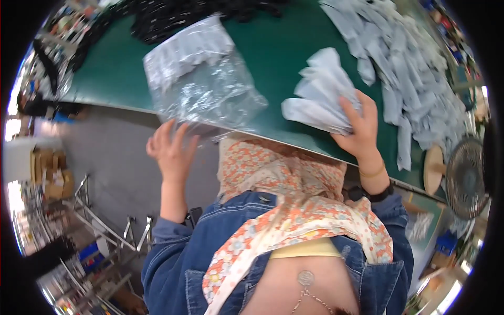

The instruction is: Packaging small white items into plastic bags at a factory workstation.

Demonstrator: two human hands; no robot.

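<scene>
My right hand [359, 126] grips a fanned bunch of pale grey-white fabric strips [325, 86] above the green table. To the left on the table lies a clear plastic bag [215, 94], with similar pale pieces [189, 52] stacked in its far end. The bag's crinkled near end reaches over the table's front edge. Beside that end is my left hand [173, 147], fingers apart and nothing visibly held. Whether its fingertips touch the plastic, I cannot tell.
A long heap of pale fabric strips [394, 79] covers the table's right side. Black items [168, 18] are piled at the far edge. A round fan [466, 178] stands at the right. Cardboard boxes [52, 173] and metal frames [105, 226] are on the left.
</scene>
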